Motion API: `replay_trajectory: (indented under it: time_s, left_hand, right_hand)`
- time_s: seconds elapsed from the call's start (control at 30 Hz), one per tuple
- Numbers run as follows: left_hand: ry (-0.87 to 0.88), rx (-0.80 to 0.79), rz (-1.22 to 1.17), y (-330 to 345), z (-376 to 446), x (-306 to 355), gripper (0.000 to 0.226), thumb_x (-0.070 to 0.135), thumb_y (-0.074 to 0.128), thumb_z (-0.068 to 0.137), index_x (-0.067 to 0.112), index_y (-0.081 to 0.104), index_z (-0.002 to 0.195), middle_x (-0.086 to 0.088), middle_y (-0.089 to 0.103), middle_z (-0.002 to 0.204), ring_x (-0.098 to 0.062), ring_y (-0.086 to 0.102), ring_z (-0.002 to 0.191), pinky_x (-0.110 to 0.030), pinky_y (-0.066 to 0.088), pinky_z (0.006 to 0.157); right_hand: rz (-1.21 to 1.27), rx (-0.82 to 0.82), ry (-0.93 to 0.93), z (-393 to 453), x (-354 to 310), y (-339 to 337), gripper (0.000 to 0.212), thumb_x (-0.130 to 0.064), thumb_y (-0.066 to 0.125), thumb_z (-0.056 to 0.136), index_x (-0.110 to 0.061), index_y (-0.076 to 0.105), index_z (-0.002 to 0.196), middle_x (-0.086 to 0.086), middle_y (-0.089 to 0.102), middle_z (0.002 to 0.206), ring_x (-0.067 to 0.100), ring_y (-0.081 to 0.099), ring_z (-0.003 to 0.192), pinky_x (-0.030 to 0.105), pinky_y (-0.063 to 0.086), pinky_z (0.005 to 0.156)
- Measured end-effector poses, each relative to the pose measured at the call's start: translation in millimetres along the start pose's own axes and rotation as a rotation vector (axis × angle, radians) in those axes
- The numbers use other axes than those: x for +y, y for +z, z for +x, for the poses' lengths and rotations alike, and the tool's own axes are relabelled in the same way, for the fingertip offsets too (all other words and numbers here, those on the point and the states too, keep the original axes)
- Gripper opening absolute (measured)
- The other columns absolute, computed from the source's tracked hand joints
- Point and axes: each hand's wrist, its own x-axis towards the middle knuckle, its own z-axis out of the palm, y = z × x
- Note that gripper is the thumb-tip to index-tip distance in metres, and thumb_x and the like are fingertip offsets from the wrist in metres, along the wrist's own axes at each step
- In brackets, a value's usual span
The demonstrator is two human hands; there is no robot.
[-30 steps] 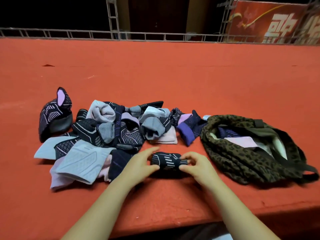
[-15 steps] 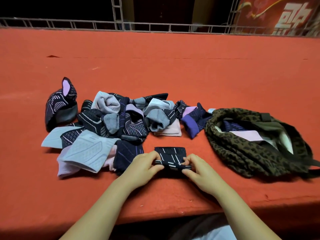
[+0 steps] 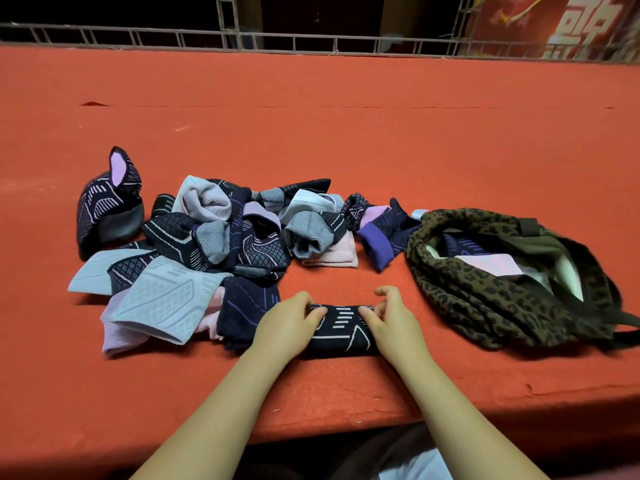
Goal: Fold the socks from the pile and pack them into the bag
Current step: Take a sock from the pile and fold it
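Note:
A dark navy sock with white line pattern lies folded near the table's front edge. My left hand pinches its left end, and my right hand pinches its right end. Behind and to the left sprawls the pile of socks in navy, grey, light blue and pink. The leopard-print bag lies open to the right of my hands, with folded pink and navy socks inside.
The red felt table stretches far back to a metal railing. A lone dark sock with a pink cuff stands at the pile's left. A purple-cuffed sock lies between the pile and the bag.
The dark sock went from a small roll to a flat rectangle and now a folded band. Both hands kept hold of its ends, near the table's front edge.

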Motion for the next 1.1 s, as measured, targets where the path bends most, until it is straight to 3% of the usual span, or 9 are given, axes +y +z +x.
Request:
replay_trajectory:
  time_s: [0.1,0.2,0.37,0.5,0.6,0.7,0.8,0.97,1.1]
  left_hand:
    - [-0.022,-0.025,0.299,6.4,8.2,-6.0,0.04,0.059,0.043,0.087,0.026,0.062,0.099,0.003,0.056,0.118,-0.021,0.044,0.118,-0.04,0.033,0.096]
    - [-0.069,-0.135,0.232,10.0,10.1,-11.4,0.048,0.065,0.039,0.086,0.025,0.062,0.101,0.001,0.032,0.149,-0.021,0.015,0.141,-0.046,0.006,0.114]
    - [-0.072,-0.226,0.176,11.0,8.6,-6.8,0.059,0.063,0.039,0.087,0.02,0.055,0.124,0.003,0.02,0.156,-0.021,0.0,0.145,-0.049,-0.008,0.114]
    - [-0.093,-0.017,-0.459,10.8,14.3,17.8,0.029,0.041,0.061,0.086,0.019,0.057,0.104,-0.001,0.061,0.116,-0.02,0.053,0.115,-0.044,0.036,0.105]
    - [-0.051,-0.013,-0.858,13.7,29.4,45.8,0.018,0.026,0.067,0.084,0.021,0.052,0.092,-0.005,0.065,0.093,-0.024,0.063,0.091,-0.04,0.05,0.086]
    - [0.025,-0.042,-0.887,18.4,44.9,75.9,0.025,0.016,0.064,0.087,0.02,0.048,0.105,0.002,0.061,0.094,-0.014,0.061,0.088,-0.024,0.048,0.081]
    - [0.087,-0.128,-0.897,24.8,61.4,108.0,0.038,0.015,0.062,0.089,0.019,0.044,0.121,0.01,0.056,0.094,-0.001,0.057,0.084,-0.01,0.044,0.075]
    - [0.05,-0.315,-1.094,36.1,95.3,175.8,0.049,0.018,0.069,0.081,0.027,0.043,0.121,0.002,0.059,0.106,-0.017,0.062,0.099,-0.044,0.053,0.087]
    - [0.009,-0.367,-1.123,51.7,122.5,222.3,0.052,0.01,0.061,0.088,0.025,0.039,0.133,0.002,0.055,0.11,-0.019,0.058,0.1,-0.037,0.055,0.073]
  right_hand:
    - [-0.3,-0.061,0.044,8.1,5.2,4.0,0.038,-0.054,0.05,0.088,-0.024,0.057,0.11,-0.002,0.059,0.104,0.022,0.055,0.105,0.036,0.042,0.087]
    - [-0.441,-0.129,0.04,6.7,6.3,2.2,0.051,-0.066,0.04,0.086,-0.023,0.06,0.103,0.002,0.055,0.112,0.026,0.047,0.111,0.038,0.037,0.092]
    - [-0.324,-0.168,-0.022,2.4,9.0,1.3,0.038,-0.055,0.046,0.09,-0.019,0.057,0.092,0.001,0.058,0.106,0.024,0.049,0.105,0.037,0.037,0.089]
    - [0.375,-0.047,-0.013,-2.5,5.3,-8.1,0.012,-0.027,0.058,0.091,-0.019,0.05,0.09,-0.003,0.059,0.083,0.015,0.056,0.081,0.029,0.044,0.074]
    - [0.635,0.032,0.005,3.3,3.5,-26.7,0.027,-0.018,0.06,0.091,-0.025,0.043,0.11,0.0,0.06,0.099,0.015,0.06,0.091,0.028,0.049,0.083]
    - [0.614,0.103,0.061,11.4,9.2,-59.7,0.058,-0.022,0.068,0.085,-0.026,0.033,0.132,-0.001,0.052,0.118,0.007,0.058,0.097,0.028,0.05,0.084]
    - [0.524,0.261,0.037,17.5,17.5,-100.0,0.059,-0.024,0.075,0.076,-0.027,0.039,0.122,-0.004,0.047,0.119,0.01,0.055,0.101,0.032,0.046,0.091]
    - [0.431,0.422,0.064,42.3,44.8,-163.8,0.047,-0.033,0.075,0.073,-0.032,0.041,0.105,-0.011,0.051,0.11,0.017,0.056,0.105,0.041,0.048,0.091]
    - [0.528,0.424,0.096,77.9,73.1,-196.3,0.032,-0.018,0.071,0.081,-0.019,0.043,0.096,-0.001,0.055,0.094,0.013,0.056,0.074,0.024,0.053,0.06]
